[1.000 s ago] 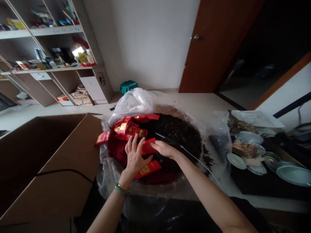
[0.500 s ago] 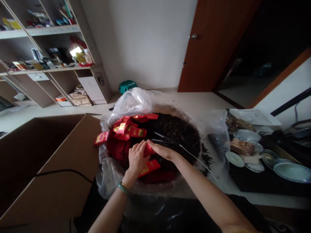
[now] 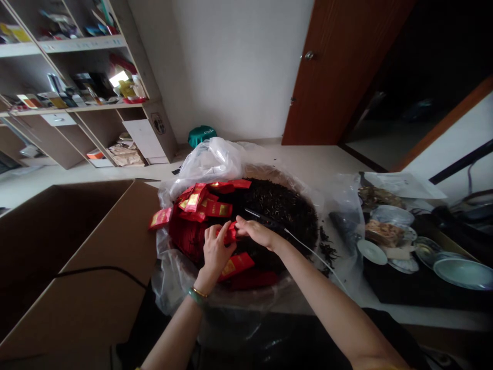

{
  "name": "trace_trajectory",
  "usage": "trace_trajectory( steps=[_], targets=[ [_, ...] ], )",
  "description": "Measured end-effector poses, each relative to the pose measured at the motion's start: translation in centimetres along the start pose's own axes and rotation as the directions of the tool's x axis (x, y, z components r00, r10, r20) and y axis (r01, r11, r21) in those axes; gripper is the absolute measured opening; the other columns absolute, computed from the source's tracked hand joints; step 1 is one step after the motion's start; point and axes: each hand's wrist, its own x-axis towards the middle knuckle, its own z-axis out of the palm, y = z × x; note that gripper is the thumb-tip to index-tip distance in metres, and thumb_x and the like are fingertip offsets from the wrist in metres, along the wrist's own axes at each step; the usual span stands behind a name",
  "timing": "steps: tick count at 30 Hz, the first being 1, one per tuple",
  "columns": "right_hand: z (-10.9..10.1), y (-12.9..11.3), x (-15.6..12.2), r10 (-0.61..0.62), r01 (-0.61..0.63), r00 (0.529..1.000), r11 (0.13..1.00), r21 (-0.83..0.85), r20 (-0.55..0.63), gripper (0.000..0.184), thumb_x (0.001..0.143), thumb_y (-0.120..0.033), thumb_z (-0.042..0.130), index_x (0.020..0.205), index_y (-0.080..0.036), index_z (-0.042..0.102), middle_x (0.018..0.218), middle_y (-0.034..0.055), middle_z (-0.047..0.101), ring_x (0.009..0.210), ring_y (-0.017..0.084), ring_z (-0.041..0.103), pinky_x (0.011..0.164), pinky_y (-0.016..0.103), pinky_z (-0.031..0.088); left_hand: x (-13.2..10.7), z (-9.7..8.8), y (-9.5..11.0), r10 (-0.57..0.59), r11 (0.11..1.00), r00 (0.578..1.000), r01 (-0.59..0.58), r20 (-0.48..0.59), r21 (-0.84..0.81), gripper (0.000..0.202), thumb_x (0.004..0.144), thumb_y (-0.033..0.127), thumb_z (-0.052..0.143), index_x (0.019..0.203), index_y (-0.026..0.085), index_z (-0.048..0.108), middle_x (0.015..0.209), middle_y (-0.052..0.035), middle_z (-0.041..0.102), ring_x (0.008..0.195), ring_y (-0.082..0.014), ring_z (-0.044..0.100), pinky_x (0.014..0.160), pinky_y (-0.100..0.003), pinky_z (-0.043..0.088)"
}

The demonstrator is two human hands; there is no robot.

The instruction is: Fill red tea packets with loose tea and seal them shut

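Over a wide basin lined with clear plastic (image 3: 164, 280), my left hand (image 3: 215, 252) grips a small red foil packet (image 3: 231, 233), wearing a green bangle and a gold bracelet on its wrist. My right hand (image 3: 256, 232) has its fingertips closed at the packet's right end; its inner fingers are partly hidden. Just beyond lies a black two-armed tool (image 3: 265, 218) with a white cord, looking like a hair straightener, on dark loose tea leaves (image 3: 285, 203). Red packets with gold labels (image 3: 217, 208) are heaped at the left, and another red packet (image 3: 236, 265) lies below my hands.
An open cardboard box (image 3: 103, 246) stands at left, with a black cable over its side. To the right, bowls (image 3: 462, 272) and plastic bags sit on a dark surface. Behind are a cluttered shelf unit (image 3: 84, 46), a green bag (image 3: 202, 134) and a brown door (image 3: 339, 67).
My right hand's fingertips have shifted slightly at the packet's end, and more of the packet shows between my hands. My left hand stays on it.
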Motion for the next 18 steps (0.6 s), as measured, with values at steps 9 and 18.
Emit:
trace_trajectory(
  steps=[9, 18],
  targets=[
    [-0.8, 3.9, 1.3, -0.003, -0.033, 0.998, 0.768, -0.640, -0.055, 0.018, 0.083, -0.025, 0.055, 0.095, -0.019, 0.068, 0.094, 0.0080, 0.071, 0.090, 0.022, 0.065, 0.079, 0.032, 0.049, 0.4, -0.2, -0.5, -0.092, 0.991, 0.996, 0.090, -0.016, -0.099, 0.054, 0.067, 0.015, 0.066, 0.120, 0.025, 0.060, 0.098, -0.0053, 0.055, 0.090, -0.0224, 0.050, 0.081, -0.035, 0.048],
    [1.0, 5.8, 1.1, 0.117, -0.002, 0.992, 0.316, -0.949, 0.037, 0.052, 0.074, -0.035, 0.059, 0.125, -0.023, 0.055, 0.122, 0.0138, 0.058, 0.116, 0.034, 0.049, 0.096, 0.051, 0.037, 0.7, -0.6, -0.2, -0.094, 0.992, 0.993, 0.099, 0.069, -0.077, 0.053, 0.068, 0.021, 0.067, 0.120, 0.026, 0.060, 0.096, -0.0049, 0.056, 0.091, -0.0234, 0.049, 0.079, -0.035, 0.047]
  ],
)
